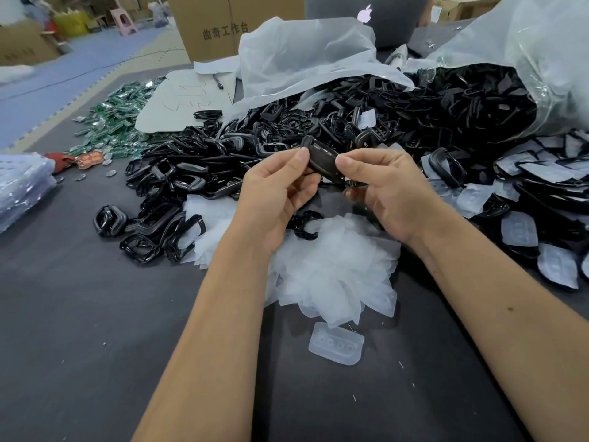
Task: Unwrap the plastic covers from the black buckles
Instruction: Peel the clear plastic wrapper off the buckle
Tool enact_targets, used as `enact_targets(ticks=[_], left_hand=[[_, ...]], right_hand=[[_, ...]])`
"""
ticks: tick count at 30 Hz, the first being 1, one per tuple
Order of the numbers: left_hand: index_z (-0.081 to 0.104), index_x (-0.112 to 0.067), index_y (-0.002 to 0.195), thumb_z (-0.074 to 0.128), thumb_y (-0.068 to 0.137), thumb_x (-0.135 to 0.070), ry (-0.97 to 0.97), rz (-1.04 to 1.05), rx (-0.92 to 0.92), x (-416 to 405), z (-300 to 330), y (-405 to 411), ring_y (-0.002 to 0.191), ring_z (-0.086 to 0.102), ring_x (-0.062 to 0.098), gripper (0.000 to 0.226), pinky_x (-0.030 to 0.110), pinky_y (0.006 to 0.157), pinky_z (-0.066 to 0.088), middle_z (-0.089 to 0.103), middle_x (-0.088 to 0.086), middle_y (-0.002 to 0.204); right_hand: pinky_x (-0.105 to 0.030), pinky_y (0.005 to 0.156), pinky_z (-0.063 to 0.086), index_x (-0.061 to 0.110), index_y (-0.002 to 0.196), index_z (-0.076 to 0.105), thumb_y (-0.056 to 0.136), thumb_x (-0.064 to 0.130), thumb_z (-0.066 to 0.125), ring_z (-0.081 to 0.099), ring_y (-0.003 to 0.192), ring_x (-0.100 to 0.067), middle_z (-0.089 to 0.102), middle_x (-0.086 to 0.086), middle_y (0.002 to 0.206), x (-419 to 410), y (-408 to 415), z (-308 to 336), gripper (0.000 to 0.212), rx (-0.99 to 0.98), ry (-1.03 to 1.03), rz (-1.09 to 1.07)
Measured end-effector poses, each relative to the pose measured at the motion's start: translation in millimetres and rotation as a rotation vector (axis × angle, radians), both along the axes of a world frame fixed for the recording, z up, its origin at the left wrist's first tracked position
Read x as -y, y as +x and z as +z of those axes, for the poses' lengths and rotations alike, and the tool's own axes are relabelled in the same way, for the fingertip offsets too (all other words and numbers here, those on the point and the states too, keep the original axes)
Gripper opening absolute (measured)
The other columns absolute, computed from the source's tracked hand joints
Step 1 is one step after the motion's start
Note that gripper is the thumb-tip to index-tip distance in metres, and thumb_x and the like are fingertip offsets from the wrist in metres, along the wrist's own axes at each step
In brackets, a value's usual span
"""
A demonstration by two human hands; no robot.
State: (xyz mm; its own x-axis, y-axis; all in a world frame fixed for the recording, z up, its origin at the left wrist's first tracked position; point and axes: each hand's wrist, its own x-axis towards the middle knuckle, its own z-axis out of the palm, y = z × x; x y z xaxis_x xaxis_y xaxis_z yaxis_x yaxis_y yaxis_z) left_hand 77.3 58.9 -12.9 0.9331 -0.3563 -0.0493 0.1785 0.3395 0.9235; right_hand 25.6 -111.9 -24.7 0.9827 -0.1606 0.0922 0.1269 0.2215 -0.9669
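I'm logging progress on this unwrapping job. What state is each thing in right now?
Black buckle in hand: held up, pinched at both ends.
Left hand: pinching the buckle's left end.
Right hand: pinching the buckle's right end.
Heap of translucent plastic covers: loose, piled under the hands.
Single translucent cover: lying flat, apart from the heap.
Clear plastic sack of buckles: open, spilling.
Brown cardboard box: upright.

Your two bare forearms reach up from the bottom of the frame and converge near its centre. Your left hand (274,193) sits left of centre, thumb up, fingers curled in a pinch. Your right hand (387,189) faces it from the right, thumb and forefinger pinched, remaining fingers curled below. Thumb tips nearly meet.
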Motion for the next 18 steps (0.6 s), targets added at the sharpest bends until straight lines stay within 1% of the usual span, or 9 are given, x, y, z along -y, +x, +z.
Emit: enact_targets(ticks=[2,3,4,6,8,11,14,16,18], left_hand=[[0.072,-0.008,0.099,0.062,0.102,-0.012,0.013,0.003,-0.008,0.4,0.3,0.0,0.076,0.063,0.012,0.011,0.02,0.069,0.058,0.073,0.006,0.089],[0.072,-0.008,0.098,0.062,0.102,-0.011,0.011,0.008,-0.008,0.6,0.1,0.2,0.078,0.063,0.012,0.012,0.022,0.072,0.058,0.072,0.006,0.09],[0.072,-0.007,0.098,0.061,0.102,-0.011,0.013,0.015,-0.007,1.0,0.0,0.4,0.079,0.063,0.012,0.012,0.022,0.074,0.059,0.072,0.006,0.09],[0.071,-0.005,0.099,0.061,0.102,-0.011,0.028,0.034,-0.008,2.7,-0.3,-0.1,0.077,0.06,0.013,0.011,0.021,0.072,0.059,0.069,0.006,0.085],[0.07,-0.005,0.097,0.062,0.102,-0.011,0.03,0.051,-0.021,4.8,-0.6,-1.0,0.072,0.058,0.013,0.012,0.02,0.068,0.058,0.066,0.006,0.08],[0.071,-0.007,0.092,0.062,0.102,-0.011,0.025,0.053,-0.021,7.1,-1.2,-1.9,0.068,0.056,0.013,0.014,0.021,0.066,0.058,0.065,0.007,0.08],[0.073,-0.009,0.092,0.062,0.102,-0.01,0.011,0.052,-0.018,9.2,-2.9,-2.7,0.072,0.057,0.013,0.015,0.022,0.067,0.058,0.067,0.009,0.087],[0.074,-0.01,0.096,0.062,0.102,-0.01,0.009,0.048,-0.016,9.6,-4.0,-2.6,0.076,0.059,0.013,0.013,0.023,0.068,0.058,0.068,0.009,0.091],[0.074,-0.011,0.106,0.062,0.102,-0.01,0.014,0.034,-0.01,8.2,-3.6,-2.2,0.075,0.063,0.012,0.012,0.024,0.07,0.058,0.071,0.007,0.093]], right_hand=[[-0.038,0.076,0.05,0.013,0.092,0.082,0.081,0.024,0.076,0.066,0.095,-0.028,0.075,-0.017,0.106,0.6,1.2,-0.4,0.017,-0.045,0.053,0.036],[-0.039,0.078,0.052,0.011,0.096,0.081,0.082,0.023,0.075,0.066,0.098,-0.031,0.074,-0.02,0.11,-0.2,1.7,-0.7,0.019,-0.053,0.078,0.048],[-0.037,0.079,0.055,0.01,0.099,0.081,0.084,0.02,0.073,0.068,0.099,-0.029,0.074,-0.02,0.112,-1.4,2.2,-1.1,0.019,-0.05,0.1,0.059],[-0.031,0.077,0.058,0.011,0.106,0.079,0.089,0.01,0.07,0.072,0.095,-0.022,0.077,-0.013,0.108,-4.5,2.6,-1.3,0.02,-0.031,0.161,0.068],[-0.03,0.077,0.061,0.009,0.11,0.077,0.088,0.001,0.068,0.075,0.091,-0.019,0.079,-0.01,0.101,-5.7,2.8,-1.9,0.025,-0.009,0.231,0.049],[-0.031,0.082,0.062,0.007,0.111,0.074,0.078,0.003,0.072,0.076,0.09,-0.02,0.079,-0.011,0.099,-6.5,2.3,-0.7,0.033,-0.008,0.263,0.004],[-0.026,0.075,0.061,0.005,0.111,0.073,0.082,-0.001,0.071,0.076,0.086,-0.018,0.08,-0.01,0.097,-5.7,1.7,-0.3,0.03,-0.018,0.284,-0.003],[-0.024,0.072,0.06,0.005,0.112,0.073,0.079,0.001,0.072,0.076,0.084,-0.016,0.08,-0.009,0.095,-4.0,1.4,-0.3,0.033,-0.02,0.292,0.006],[-0.023,0.071,0.059,0.006,0.112,0.073,0.076,0.004,0.073,0.076,0.083,-0.015,0.08,-0.008,0.095,-3.0,0.7,0.7,0.036,-0.017,0.291,0.026]])
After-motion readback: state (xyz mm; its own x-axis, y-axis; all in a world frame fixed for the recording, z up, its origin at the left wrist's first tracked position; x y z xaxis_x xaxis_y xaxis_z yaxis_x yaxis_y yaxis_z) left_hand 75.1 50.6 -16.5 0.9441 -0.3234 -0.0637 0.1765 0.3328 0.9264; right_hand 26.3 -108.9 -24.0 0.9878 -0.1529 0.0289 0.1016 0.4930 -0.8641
